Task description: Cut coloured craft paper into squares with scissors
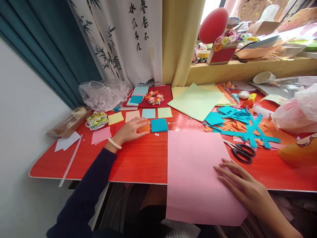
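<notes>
- A large sheet of pink paper is the centre of this clock face: plain, pale, smooth and roughly rectangular, with soft shading across it and a straight far edge. Its far part lies on a glossy red table; its near part, toward six o'clock, hangs past the table's edge.
- The right hand rests at three o'clock, palm down over the sheet's right margin, fingers slightly spread and laid flat on the paper.
- The left hand reaches out at ten o'clock, palm down, fingers extended and thumb parted from them. They partly cover a small orange square. A cream bracelet circles that wrist.
- At eleven o'clock, just right of the left fingers, lies a bright blue square. Behind it stand out pale green and pale blue squares, flat and similar in size.
- Farther along eleven o'clock, a ring of folded multicoloured paper sits on dark red paper.
- At twelve o'clock, large pale green sheets lie at an angle.
- At one o'clock, blue scraps tangle over orange scraps.
- At two o'clock, black-handled scissors lie with their tips by the sheet's right edge.
</notes>
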Demonstrator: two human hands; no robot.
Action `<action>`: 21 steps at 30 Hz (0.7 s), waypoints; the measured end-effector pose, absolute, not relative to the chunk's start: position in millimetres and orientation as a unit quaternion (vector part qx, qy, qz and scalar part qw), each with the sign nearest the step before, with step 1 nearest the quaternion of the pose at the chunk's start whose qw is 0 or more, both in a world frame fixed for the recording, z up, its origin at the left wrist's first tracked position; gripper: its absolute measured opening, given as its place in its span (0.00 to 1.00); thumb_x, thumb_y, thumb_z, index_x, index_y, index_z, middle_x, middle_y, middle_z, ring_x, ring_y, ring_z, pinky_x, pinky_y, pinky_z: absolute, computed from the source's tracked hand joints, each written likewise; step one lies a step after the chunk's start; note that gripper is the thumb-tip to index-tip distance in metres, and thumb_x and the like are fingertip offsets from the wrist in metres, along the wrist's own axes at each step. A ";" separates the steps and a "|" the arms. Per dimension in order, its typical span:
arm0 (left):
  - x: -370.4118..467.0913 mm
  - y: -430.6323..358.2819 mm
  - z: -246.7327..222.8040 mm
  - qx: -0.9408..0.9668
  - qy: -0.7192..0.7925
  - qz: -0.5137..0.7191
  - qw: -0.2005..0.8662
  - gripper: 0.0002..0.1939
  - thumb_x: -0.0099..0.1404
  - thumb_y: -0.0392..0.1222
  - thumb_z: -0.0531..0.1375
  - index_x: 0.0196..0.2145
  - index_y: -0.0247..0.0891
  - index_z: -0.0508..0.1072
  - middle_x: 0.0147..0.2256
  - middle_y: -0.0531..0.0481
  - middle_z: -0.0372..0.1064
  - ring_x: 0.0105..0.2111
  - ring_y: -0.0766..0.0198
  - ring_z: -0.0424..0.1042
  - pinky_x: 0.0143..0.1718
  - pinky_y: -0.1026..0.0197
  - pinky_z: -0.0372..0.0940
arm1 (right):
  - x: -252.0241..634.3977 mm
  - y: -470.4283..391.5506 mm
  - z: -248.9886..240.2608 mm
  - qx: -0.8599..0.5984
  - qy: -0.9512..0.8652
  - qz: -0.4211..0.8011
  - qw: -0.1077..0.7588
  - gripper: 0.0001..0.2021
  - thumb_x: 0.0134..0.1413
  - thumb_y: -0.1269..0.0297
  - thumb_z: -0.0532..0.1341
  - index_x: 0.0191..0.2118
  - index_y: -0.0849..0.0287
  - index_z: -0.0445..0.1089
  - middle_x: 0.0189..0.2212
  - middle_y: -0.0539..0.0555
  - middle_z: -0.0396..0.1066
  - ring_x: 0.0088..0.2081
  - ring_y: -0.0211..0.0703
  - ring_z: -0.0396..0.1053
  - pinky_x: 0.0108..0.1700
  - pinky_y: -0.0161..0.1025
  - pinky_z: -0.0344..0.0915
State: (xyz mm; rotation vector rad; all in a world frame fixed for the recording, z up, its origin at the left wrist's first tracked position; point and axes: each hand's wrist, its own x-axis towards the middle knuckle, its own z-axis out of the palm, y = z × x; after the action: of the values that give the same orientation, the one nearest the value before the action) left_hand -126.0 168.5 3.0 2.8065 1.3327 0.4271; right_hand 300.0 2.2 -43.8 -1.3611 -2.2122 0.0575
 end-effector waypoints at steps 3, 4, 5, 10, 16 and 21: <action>-100.4 170.0 -7.4 0.912 0.386 0.139 -0.026 0.29 0.66 0.54 0.54 0.61 0.44 0.60 0.64 0.46 0.52 0.65 0.57 0.49 0.66 0.48 0.45 | 300.6 2.8 -46.4 -0.511 -0.817 0.021 0.266 0.16 0.62 0.58 0.54 0.50 0.52 0.72 0.50 0.55 0.67 0.55 0.52 0.67 0.53 0.46 0.69; -92.7 171.8 -10.3 0.917 0.376 0.131 -0.035 0.29 0.66 0.55 0.54 0.61 0.43 0.61 0.64 0.44 0.52 0.65 0.55 0.49 0.65 0.47 0.47 | 300.7 3.0 -46.8 -0.510 -0.817 0.021 0.266 0.16 0.62 0.58 0.54 0.50 0.53 0.72 0.50 0.55 0.67 0.55 0.52 0.67 0.53 0.46 0.69; -86.4 174.1 -12.4 0.919 0.370 0.124 -0.044 0.28 0.66 0.54 0.54 0.60 0.42 0.62 0.63 0.43 0.54 0.64 0.54 0.51 0.64 0.47 0.49 | 300.9 3.1 -46.9 -0.507 -0.819 0.018 0.268 0.16 0.62 0.58 0.54 0.50 0.53 0.72 0.50 0.55 0.67 0.55 0.52 0.67 0.54 0.47 0.68; -77.1 184.0 -14.1 0.922 0.355 0.130 -0.084 0.19 0.68 0.48 0.53 0.53 0.41 0.71 0.57 0.42 0.64 0.58 0.55 0.63 0.61 0.49 0.56 | 300.9 3.1 -44.3 -0.490 -0.830 -0.003 0.266 0.15 0.62 0.58 0.53 0.50 0.54 0.72 0.49 0.57 0.67 0.53 0.52 0.68 0.51 0.46 0.71; -81.2 188.6 -16.2 0.925 0.338 0.145 -0.093 0.17 0.69 0.46 0.52 0.50 0.39 0.73 0.54 0.43 0.68 0.55 0.57 0.66 0.60 0.49 0.58 | 300.7 2.4 -44.3 -0.490 -0.831 -0.008 0.263 0.15 0.63 0.60 0.53 0.50 0.54 0.71 0.49 0.57 0.67 0.54 0.51 0.68 0.50 0.47 0.71; -81.5 189.5 -17.7 0.932 0.320 0.140 -0.097 0.17 0.70 0.43 0.52 0.51 0.37 0.72 0.51 0.43 0.70 0.54 0.58 0.68 0.59 0.49 0.59 | 300.8 2.5 -45.0 -0.493 -0.829 -0.001 0.264 0.15 0.63 0.59 0.53 0.50 0.53 0.71 0.50 0.56 0.66 0.54 0.51 0.68 0.50 0.47 0.71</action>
State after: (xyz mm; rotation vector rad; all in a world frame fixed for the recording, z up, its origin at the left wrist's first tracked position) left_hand -81.5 189.5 -17.7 3.1233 1.0731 0.4697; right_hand 300.8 2.5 -45.0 -1.3322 -2.2416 -0.0029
